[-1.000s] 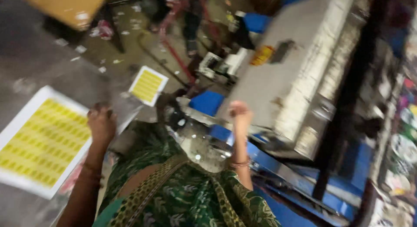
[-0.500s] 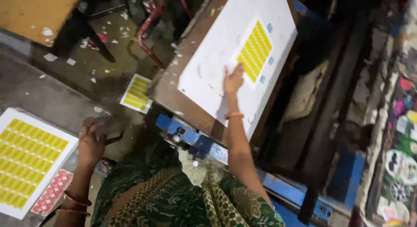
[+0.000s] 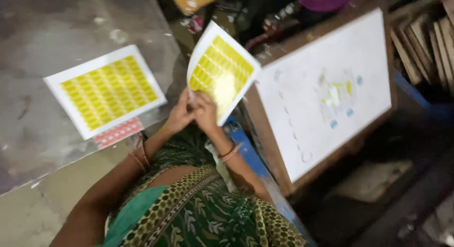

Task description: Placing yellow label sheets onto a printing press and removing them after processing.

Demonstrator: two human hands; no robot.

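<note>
The person holds a printed sheet (image 3: 222,74) up in the air with both hands. It is white with a block of yellow rows and stands between the bench (image 3: 56,29) on the left and the sloped white board (image 3: 326,95) on the right, above the gap between them. It touches neither of them. I judge that the step in hand is the handling of this one sheet, lifted free and held at its near edge.

The left hand (image 3: 178,117) and the right hand (image 3: 206,112) are just beside each other at the near lower edge of the sheet. Each grip is closed on the paper, with the fingers pinched on the edge. Motion blur hides which fingers lie in front. The sheet tilts and bends a little, with its far corner pointing away from the person.

On the bench lies a second sheet (image 3: 106,91) of the same kind, flat and well apart from the hands. A pink-red card (image 3: 118,132) shows under its near edge. The white board carries faint yellow and blue marks in its middle. Wooden frames (image 3: 425,43) stand at the far right.

The paper looks thin and floppy, so in my judgement any further move calls for both hands to stay on the edge and keep it level.
</note>
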